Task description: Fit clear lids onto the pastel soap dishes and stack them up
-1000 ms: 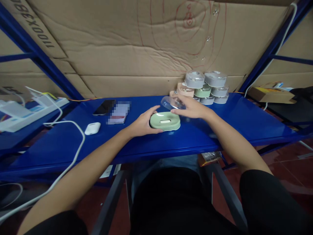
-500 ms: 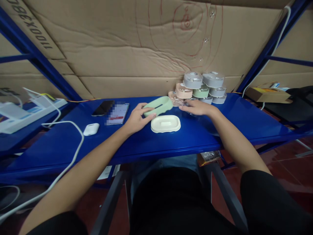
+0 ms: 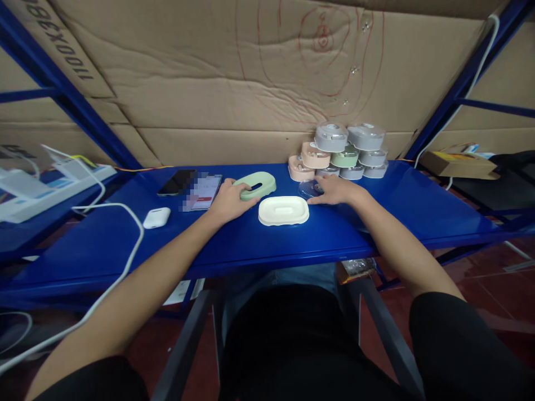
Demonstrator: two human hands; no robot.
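The fingers of my left hand (image 3: 232,200) are closed on the left end of a pale green oval plastic piece (image 3: 268,184) with a slot in its middle. It lies on or just above the blue table. To the right, my right hand (image 3: 336,190) reaches down over a clear plastic lid (image 3: 307,188), its fingers curled at the lid's right edge. Part of the lid is hidden beneath that hand. Between my hands and closer to me rests a cream oval plastic tray (image 3: 283,211), which neither hand touches.
Behind my right hand stands a stack of small grey, peach and green boxes with clear lids (image 3: 345,156). Two phones (image 3: 205,191) and a white earbud case (image 3: 156,218) lie at the left. A white cable (image 3: 136,245) crosses the table's left side. Cardboard (image 3: 200,111) walls the back.
My left hand has moved left and lowered the green piece, which now sits flatter. My right hand has come down with the clear lid to the table.
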